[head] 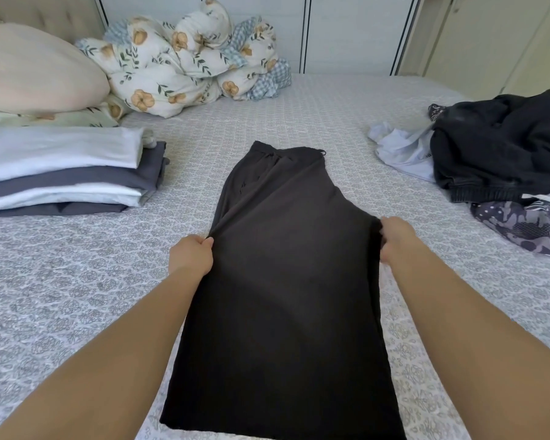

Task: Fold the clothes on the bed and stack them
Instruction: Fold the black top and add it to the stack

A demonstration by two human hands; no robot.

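a long dark garment (286, 281), likely trousers folded lengthwise, lies down the middle of the frame on the patterned grey bedspread (77, 281), its waistband with a drawstring toward the upper centre and its other end running off toward the bottom edge. the left hand (191, 257) sits at the garment's left edge, about halfway up the frame, fingers curled and pinching the cloth. the right hand (396, 239) sits at the opposite edge, at nearly the same height, fingers curled round that edge too. so the garment spans the gap between the two hands, stretched lightly from side to side, with most of its length below and between the forearms.

at the left of the frame a stack of folded clothes (67, 173) in white and slate grey rests on the bed, well apart from the hands. at the right a heap of unfolded clothes (496, 154), black, pale blue and patterned, lies near the bed's edge. a floral duvet (185, 58) is bundled at the upper centre, beside a cream pillow (35, 68) in the upper left.
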